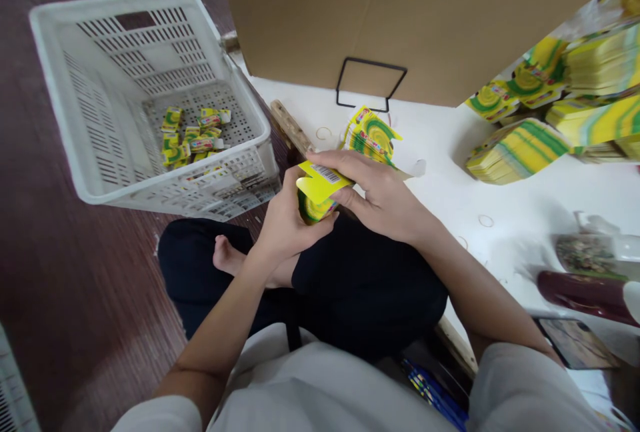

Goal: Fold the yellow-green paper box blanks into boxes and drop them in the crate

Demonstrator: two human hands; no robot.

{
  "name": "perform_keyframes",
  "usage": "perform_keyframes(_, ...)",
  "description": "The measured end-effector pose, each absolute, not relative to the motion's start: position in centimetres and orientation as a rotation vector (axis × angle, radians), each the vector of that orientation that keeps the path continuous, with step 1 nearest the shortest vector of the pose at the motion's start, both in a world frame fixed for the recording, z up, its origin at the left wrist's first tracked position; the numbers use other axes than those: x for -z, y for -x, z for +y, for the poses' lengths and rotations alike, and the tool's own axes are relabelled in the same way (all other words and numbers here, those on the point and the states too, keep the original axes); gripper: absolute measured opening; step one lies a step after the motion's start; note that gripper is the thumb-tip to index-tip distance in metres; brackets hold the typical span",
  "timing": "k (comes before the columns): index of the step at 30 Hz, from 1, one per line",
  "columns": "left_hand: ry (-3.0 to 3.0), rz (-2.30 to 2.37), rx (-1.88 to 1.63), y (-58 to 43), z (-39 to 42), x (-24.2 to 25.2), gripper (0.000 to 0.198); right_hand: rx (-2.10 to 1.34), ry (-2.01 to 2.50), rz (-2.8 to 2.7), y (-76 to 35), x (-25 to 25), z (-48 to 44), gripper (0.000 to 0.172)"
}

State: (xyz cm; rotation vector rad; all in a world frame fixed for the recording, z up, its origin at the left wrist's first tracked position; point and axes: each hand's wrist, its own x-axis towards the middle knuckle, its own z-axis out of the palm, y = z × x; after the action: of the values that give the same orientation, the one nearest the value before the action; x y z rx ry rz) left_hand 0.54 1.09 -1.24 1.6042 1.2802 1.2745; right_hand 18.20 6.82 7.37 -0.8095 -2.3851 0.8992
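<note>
Held carton: yellow, shows green swirl and black-and-white barcode. Cartons on table beyond: yellow, green swirl, reddish lettering. Striped carton stack: yellow, green bands. Crate: white. Small boxes: yellow and green. Cardboard box: plain brown. Wire stand: black. Trousers: near-black navy.

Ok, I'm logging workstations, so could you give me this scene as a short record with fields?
Left hand: holds yellow-green carton
Right hand: fingers on the carton's barcode flap
White slotted crate: several small yellow-green boxes inside
White table: stacked flat cartons, smartphone, maroon cylinder
Beyond the hands: brown cardboard
</note>
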Motion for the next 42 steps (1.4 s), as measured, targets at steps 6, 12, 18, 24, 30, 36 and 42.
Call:
perform_keyframes(6,-1.602,1.289,-1.207,-0.2,1.0,0.7,0.057,-0.909,0.855,-2.425,-18.4,-7.5,6.6,0.051)
perform_keyframes(12,-1.641,1.284,-1.212,-0.1,1.2,0.3,0.058,-0.836,0.871,-2.430,-18.5,-7.5,6.7,0.047)
perform_keyframes(18,-1.632,1.348,-1.232,0.0,1.1,0.2,0.058,-0.842,0.891,-2.463,-18.5,-7.4,6.6,0.055)
perform_keyframes(24,-1.660,1.332,-1.210,-0.2,1.2,0.0,0.057,-0.796,0.885,-2.454,-18.6,-7.5,6.7,0.046)
perform_keyframes(30,-1.682,1.289,-1.202,0.2,1.3,0.0,0.063,-0.744,0.851,-2.437,-18.5,-7.4,6.8,0.036)
perform_keyframes(36,-1.742,1.307,-1.188,0.6,1.4,-0.1,0.067,-0.759,0.875,-2.446,-18.5,-7.4,6.6,0.036)
perform_keyframes(42,-1.756,1.358,-1.216,0.5,1.4,0.0,0.065,-0.803,0.908,-2.444,-18.4,-7.2,6.6,0.042)
